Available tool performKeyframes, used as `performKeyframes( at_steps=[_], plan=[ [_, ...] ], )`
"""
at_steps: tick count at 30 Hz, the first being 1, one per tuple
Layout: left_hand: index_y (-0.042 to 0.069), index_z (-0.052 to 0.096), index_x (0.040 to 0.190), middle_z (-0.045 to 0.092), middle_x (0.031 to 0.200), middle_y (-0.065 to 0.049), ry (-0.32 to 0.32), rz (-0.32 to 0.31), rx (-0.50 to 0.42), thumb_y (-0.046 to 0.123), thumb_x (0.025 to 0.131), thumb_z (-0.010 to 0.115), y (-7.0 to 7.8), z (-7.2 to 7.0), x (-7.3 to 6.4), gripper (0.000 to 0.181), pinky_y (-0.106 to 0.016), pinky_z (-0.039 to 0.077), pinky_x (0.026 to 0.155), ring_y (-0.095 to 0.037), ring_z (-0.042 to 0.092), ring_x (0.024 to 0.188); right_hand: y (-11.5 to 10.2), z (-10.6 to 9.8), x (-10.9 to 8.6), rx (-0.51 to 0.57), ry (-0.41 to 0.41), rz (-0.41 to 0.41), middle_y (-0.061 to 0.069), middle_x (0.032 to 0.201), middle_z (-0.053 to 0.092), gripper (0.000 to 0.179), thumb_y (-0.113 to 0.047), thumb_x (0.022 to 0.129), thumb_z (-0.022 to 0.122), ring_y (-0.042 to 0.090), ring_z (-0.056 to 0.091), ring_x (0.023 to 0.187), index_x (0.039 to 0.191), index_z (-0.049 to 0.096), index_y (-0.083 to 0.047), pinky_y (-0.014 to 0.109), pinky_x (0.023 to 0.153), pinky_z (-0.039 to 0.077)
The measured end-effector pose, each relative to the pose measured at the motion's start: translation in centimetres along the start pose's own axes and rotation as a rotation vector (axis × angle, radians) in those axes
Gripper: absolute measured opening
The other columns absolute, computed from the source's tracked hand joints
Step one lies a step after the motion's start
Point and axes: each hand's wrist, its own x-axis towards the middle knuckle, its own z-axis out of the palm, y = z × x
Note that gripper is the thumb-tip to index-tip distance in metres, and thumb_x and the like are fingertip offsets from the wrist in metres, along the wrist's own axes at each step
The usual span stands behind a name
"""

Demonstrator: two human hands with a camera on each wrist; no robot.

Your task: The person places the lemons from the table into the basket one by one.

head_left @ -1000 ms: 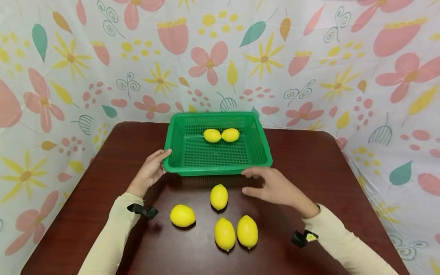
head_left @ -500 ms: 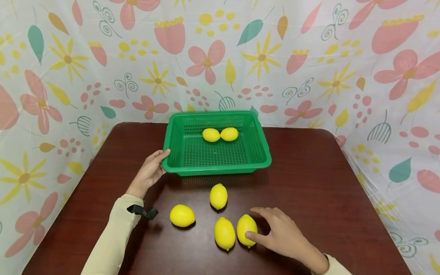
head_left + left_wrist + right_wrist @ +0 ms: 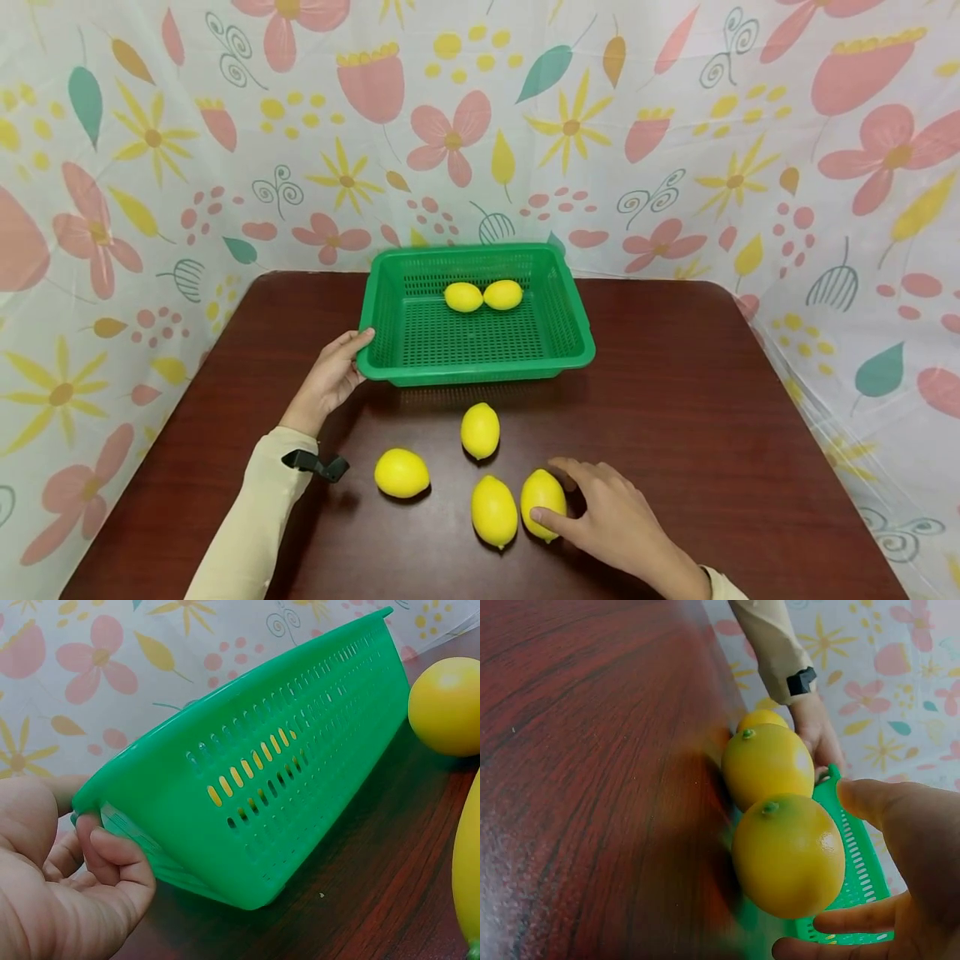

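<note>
My left hand (image 3: 327, 382) grips the front left corner of a green plastic basket (image 3: 472, 373), thumb over the rim and fingers curled under it in the left wrist view. Two lemons lie inside the basket at its back. My right hand (image 3: 611, 517) is around the right side of the nearest right lemon (image 3: 542, 500). Its thumb overlaps that lemon in the head view. In the right wrist view the thumb and fairly straight fingers (image 3: 859, 919) spread beside the lemon (image 3: 787, 855), with a gap at the thumb. Another lemon (image 3: 494, 512) lies just left of it.
Two more lemons lie on the dark wooden table (image 3: 675, 375), one lemon (image 3: 480, 432) before the basket and one lemon (image 3: 402, 473) farther left. A flower-patterned curtain (image 3: 465, 108) surrounds the table at the back and sides. A black strap (image 3: 315, 463) sits on the left sleeve.
My right hand has left the basket's front right rim and come down toward me to the right lemon. My left hand keeps its hold on the basket.
</note>
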Motion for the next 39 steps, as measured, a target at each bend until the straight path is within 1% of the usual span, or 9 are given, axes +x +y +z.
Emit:
performKeyframes(
  at_steps=[5, 8, 12, 16, 21, 26, 33, 35, 39],
  plan=[
    [0.009, 0.053, 0.110, 0.065, 0.092, 0.001, 0.004, -0.002, -0.007, 0.032, 0.106, 0.059, -0.1, 0.0, 0.0, 0.024, -0.022, 0.054, 0.072, -0.007, 0.065, 0.075, -0.1, 0.2, 0.2, -0.005, -0.003, 0.004, -0.014, 0.104, 0.067, 0.078, -0.082, 0.075, 0.069, 0.011, 0.060, 0.095, 0.129, 0.067, -0.027, 0.039, 0.073, 0.052],
    [0.010, 0.053, 0.109, 0.065, 0.091, 0.002, 0.002, -0.002, -0.005, 0.032, 0.106, 0.058, -0.1, -0.1, 0.0, 0.023, -0.022, 0.054, 0.072, -0.007, 0.064, 0.074, -0.1, 0.4, 0.3, 0.010, -0.015, -0.008, -0.016, 0.095, 0.065, 0.075, -0.081, 0.075, 0.070, 0.008, 0.057, 0.088, 0.127, 0.067, -0.027, 0.034, 0.068, 0.049],
    [0.010, 0.053, 0.108, 0.064, 0.091, 0.002, 0.006, -0.006, -0.005, 0.032, 0.106, 0.058, -0.2, -0.1, -0.2, 0.023, -0.022, 0.054, 0.072, -0.007, 0.064, 0.074, -0.1, 0.6, 0.2, 0.034, -0.044, -0.038, -0.019, 0.078, 0.055, 0.070, -0.078, 0.078, 0.070, 0.002, 0.050, 0.071, 0.125, 0.067, -0.026, 0.025, 0.059, 0.042],
    [0.010, 0.053, 0.106, 0.065, 0.090, 0.002, 0.008, -0.002, -0.009, 0.031, 0.107, 0.058, -0.2, 0.0, -0.3, 0.022, -0.022, 0.054, 0.072, -0.007, 0.064, 0.073, -0.2, 0.7, 0.1, 0.052, -0.061, -0.048, -0.018, 0.075, 0.055, 0.068, -0.075, 0.080, 0.071, -0.001, 0.047, 0.064, 0.125, 0.067, -0.025, 0.023, 0.055, 0.041],
    [0.010, 0.054, 0.104, 0.065, 0.089, 0.002, 0.000, 0.011, -0.017, 0.030, 0.107, 0.059, -0.1, -0.1, -0.2, 0.020, -0.022, 0.054, 0.071, -0.006, 0.064, 0.073, -0.3, 0.7, 0.1, 0.055, -0.065, -0.031, -0.018, 0.074, 0.055, 0.069, -0.075, 0.080, 0.072, -0.001, 0.047, 0.063, 0.126, 0.067, -0.024, 0.023, 0.055, 0.041],
    [0.011, 0.054, 0.103, 0.065, 0.089, 0.002, 0.003, 0.006, -0.013, 0.030, 0.107, 0.058, -0.1, -0.1, -0.1, 0.020, -0.022, 0.054, 0.071, -0.006, 0.064, 0.072, -0.4, 0.7, 0.0, 0.067, -0.061, -0.019, -0.017, 0.076, 0.055, 0.067, -0.071, 0.081, 0.074, 0.000, 0.047, 0.065, 0.126, 0.067, -0.023, 0.023, 0.056, 0.040],
    [0.010, 0.055, 0.104, 0.065, 0.090, 0.002, 0.005, 0.005, -0.017, 0.030, 0.107, 0.058, -0.1, -0.2, -0.2, 0.020, -0.022, 0.054, 0.071, -0.006, 0.064, 0.073, -0.2, 0.4, -0.2, 0.080, -0.018, -0.017, -0.016, 0.082, 0.057, 0.064, -0.065, 0.079, 0.080, 0.002, 0.052, 0.072, 0.126, 0.067, -0.024, 0.023, 0.059, 0.041],
    [0.010, 0.055, 0.105, 0.065, 0.091, 0.002, -0.003, 0.004, -0.016, 0.029, 0.107, 0.058, -0.1, -0.2, -0.2, 0.020, -0.022, 0.054, 0.072, -0.006, 0.064, 0.074, 0.0, 0.1, -0.2, 0.090, -0.009, -0.031, -0.016, 0.082, 0.057, 0.062, -0.063, 0.079, 0.080, 0.002, 0.052, 0.072, 0.126, 0.067, -0.024, 0.022, 0.060, 0.042],
    [0.010, 0.055, 0.105, 0.064, 0.091, 0.001, 0.004, 0.004, -0.010, 0.030, 0.107, 0.058, -0.1, -0.1, -0.1, 0.020, -0.022, 0.055, 0.071, -0.007, 0.064, 0.073, 0.2, -0.9, 0.0, 0.125, -0.007, -0.086, -0.016, 0.077, 0.057, 0.057, -0.057, 0.082, 0.081, 0.001, 0.051, 0.067, 0.126, 0.066, -0.023, 0.021, 0.057, 0.043]
  ],
)
